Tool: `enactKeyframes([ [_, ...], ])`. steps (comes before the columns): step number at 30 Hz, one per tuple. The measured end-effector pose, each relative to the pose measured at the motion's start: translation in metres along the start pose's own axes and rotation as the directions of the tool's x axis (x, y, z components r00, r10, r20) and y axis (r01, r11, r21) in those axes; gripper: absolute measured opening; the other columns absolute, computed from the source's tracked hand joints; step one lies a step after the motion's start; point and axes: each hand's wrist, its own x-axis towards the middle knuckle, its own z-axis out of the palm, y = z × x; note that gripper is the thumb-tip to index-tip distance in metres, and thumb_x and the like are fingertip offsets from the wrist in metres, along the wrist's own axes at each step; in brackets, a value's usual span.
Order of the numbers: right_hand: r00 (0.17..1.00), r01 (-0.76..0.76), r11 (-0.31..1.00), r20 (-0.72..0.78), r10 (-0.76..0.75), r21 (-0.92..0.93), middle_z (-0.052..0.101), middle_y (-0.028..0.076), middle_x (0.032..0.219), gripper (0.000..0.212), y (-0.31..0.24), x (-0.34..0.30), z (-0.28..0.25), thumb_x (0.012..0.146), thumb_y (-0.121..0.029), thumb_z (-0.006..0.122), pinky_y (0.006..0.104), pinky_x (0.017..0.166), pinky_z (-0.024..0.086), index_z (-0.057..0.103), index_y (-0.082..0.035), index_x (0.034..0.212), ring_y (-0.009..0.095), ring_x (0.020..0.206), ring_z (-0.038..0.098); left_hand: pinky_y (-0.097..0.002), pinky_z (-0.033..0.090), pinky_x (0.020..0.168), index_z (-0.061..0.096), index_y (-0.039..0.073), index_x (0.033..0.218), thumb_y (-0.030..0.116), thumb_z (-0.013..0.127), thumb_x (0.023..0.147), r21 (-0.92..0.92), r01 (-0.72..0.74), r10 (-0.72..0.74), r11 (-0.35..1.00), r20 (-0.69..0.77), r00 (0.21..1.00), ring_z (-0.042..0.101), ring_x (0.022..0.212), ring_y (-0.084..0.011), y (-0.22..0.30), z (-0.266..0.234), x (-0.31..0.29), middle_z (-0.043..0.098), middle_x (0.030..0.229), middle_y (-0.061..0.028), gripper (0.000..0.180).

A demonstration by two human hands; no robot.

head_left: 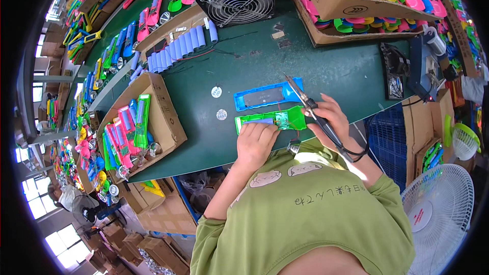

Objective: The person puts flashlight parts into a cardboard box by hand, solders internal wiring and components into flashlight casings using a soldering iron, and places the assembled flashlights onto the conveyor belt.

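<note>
On the green worktable, close to my body, lies an open green flashlight housing (293, 119) with a blue cylindrical battery (260, 121), a small circuit board (281, 117) and thin wires. The curled fingers of my left hand (256, 142) press on its near edge by the battery, fingertips partly hidden. My right hand (332, 118) grips a soldering iron (311, 107) like a pen. The iron's tip points away up-left, above a blue housing half (262, 96) that holds a dark flat plate. A small round reflector (293, 147) hangs by wires at the table's edge.
To the left stands a cardboard box (170, 127) of assembled flashlight bodies. Blue batteries (178, 48) line up behind it. A black metal-guarded fan (239, 2) stands at the back. Boxes of colourful plastic parts (356, 35) fill the back right, near a soldering station (425, 69).
</note>
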Motion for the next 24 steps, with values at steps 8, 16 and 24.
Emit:
enactKeyframes([
  [8,0.993,-0.114,0.993,-0.041,0.112,-0.033,0.060,0.006,0.071,0.029,-0.047,-0.021,-0.024,0.067,-0.002,0.068,0.0478,0.093,0.035,0.056,-0.005,0.093,0.020,0.065,0.059,-0.0304,0.041,0.053,0.060,0.006,0.078,0.003,0.069,0.066,-0.064,0.124,-0.129,0.990,-0.067,0.989,0.053,0.060,-0.0213,0.010,0.011,0.004,0.055,0.070,-0.0050,0.016],
  [16,0.980,-0.180,0.984,-0.085,0.178,-0.006,0.058,0.004,0.073,0.030,-0.048,-0.045,-0.017,0.070,-0.003,0.066,0.0468,0.093,0.035,0.053,-0.004,0.097,0.016,0.064,0.056,-0.0262,0.044,0.050,0.063,0.002,0.078,-0.002,0.068,0.068,-0.224,0.277,-0.290,0.935,-0.027,0.957,0.056,0.059,-0.0165,0.015,0.009,0.008,0.056,0.072,-0.0063,0.012],
  [24,0.977,-0.187,0.982,-0.106,0.187,0.009,0.058,0.004,0.072,0.031,-0.046,-0.047,-0.012,0.069,-0.002,0.066,0.0462,0.093,0.035,0.051,-0.005,0.096,0.016,0.064,0.056,-0.0246,0.049,0.055,0.061,0.000,0.076,-0.003,0.067,0.068,-0.248,0.334,-0.346,0.909,-0.004,0.938,0.059,0.061,-0.0152,0.017,0.010,0.008,0.056,0.073,-0.0076,0.010],
])
